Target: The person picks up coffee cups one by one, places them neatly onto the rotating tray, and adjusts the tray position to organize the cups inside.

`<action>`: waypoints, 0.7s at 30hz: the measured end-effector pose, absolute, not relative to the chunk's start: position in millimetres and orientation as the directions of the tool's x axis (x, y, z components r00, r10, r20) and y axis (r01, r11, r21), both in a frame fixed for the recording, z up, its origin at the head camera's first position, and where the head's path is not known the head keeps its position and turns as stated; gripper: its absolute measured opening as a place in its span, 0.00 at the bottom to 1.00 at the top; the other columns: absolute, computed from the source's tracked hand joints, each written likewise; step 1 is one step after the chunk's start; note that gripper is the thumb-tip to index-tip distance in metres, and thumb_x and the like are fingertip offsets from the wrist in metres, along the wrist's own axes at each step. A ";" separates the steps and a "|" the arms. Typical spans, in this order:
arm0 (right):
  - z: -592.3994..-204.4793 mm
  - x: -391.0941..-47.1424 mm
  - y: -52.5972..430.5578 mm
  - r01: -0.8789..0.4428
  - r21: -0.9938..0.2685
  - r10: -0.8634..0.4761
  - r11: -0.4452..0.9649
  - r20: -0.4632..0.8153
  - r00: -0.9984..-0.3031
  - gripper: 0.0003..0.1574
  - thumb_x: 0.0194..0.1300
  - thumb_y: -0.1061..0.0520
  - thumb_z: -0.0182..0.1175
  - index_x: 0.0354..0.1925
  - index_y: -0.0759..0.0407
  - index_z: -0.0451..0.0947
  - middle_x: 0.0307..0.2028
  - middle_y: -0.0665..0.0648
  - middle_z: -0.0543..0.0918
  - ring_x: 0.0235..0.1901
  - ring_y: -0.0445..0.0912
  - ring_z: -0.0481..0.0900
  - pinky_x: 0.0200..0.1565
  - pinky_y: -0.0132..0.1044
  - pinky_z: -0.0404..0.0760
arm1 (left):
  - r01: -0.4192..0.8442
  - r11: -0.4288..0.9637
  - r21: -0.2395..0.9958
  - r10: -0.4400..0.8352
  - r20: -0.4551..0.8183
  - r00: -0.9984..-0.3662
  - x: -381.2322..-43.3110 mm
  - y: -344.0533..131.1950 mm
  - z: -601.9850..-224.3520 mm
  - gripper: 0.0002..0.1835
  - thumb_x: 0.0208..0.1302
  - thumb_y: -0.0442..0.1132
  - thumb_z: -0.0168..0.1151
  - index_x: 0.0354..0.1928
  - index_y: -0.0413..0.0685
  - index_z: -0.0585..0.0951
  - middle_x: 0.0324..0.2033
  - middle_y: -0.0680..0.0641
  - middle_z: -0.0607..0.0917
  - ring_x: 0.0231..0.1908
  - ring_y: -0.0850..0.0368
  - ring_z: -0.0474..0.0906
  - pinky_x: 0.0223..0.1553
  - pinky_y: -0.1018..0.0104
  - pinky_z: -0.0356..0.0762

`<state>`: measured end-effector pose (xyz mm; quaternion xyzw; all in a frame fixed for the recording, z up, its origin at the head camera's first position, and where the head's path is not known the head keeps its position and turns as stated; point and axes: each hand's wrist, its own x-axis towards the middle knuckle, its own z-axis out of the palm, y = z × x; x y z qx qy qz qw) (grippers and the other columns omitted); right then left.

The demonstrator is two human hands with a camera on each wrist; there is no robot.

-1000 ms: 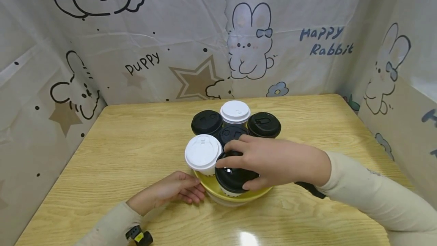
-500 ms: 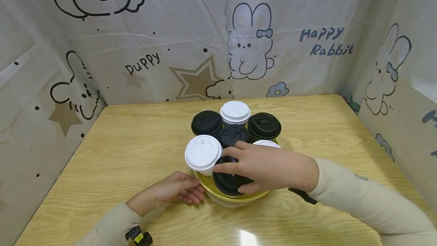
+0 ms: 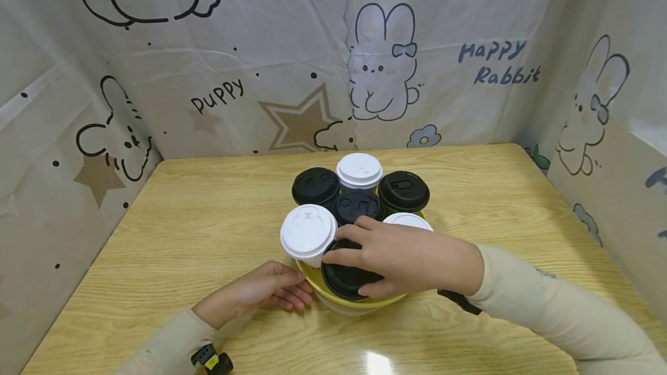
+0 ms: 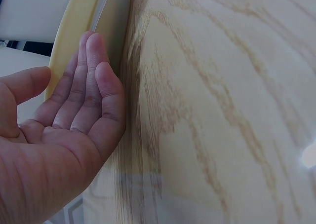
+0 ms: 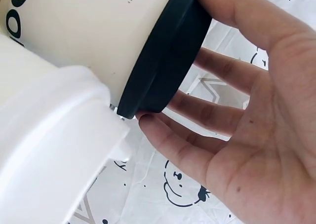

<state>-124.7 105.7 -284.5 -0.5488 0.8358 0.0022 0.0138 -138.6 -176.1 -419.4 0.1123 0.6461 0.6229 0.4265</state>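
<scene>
In the head view my right hand (image 3: 393, 253) spreads over a paper coffee cup with a black lid (image 3: 341, 279), at the front of a round yellow-rimmed container (image 3: 383, 303). The right wrist view shows thumb and fingertips gripping the edge of that lid (image 5: 165, 61); the cup's cream wall (image 5: 101, 34) carries dark print. Beside it stands a white-lidded cup (image 5: 54, 145). My left hand (image 3: 268, 288) rests at the container's front left. From the left wrist, its fingers (image 4: 91, 86) lie extended along the container's outer side, thumb near the yellow rim (image 4: 74, 24).
Several other lidded cups crowd the container: white lids at left (image 3: 308, 230), back (image 3: 359, 169) and right (image 3: 409, 220), black ones at back left (image 3: 315, 186), back right (image 3: 403, 191) and centre (image 3: 356, 206). A wood-grain table (image 3: 208, 213) lies beneath, with printed cloth (image 3: 292, 33) around it.
My right hand has shifted a little left with the black-lidded cup, uncovering the white lid on the right. The left hand stays put.
</scene>
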 end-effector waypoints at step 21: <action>-295.4 -124.6 112.5 -0.905 -0.010 -0.904 0.426 0.025 -0.426 0.40 0.62 0.40 0.63 0.68 0.49 0.65 0.62 0.58 0.70 0.53 0.50 0.72 0.52 0.40 0.76 | -0.392 0.201 0.898 0.666 -0.418 -0.618 -137.9 -174.5 -418.3 0.22 0.74 0.44 0.47 0.47 0.26 0.78 0.36 0.46 0.87 0.34 0.61 0.84 0.35 0.71 0.80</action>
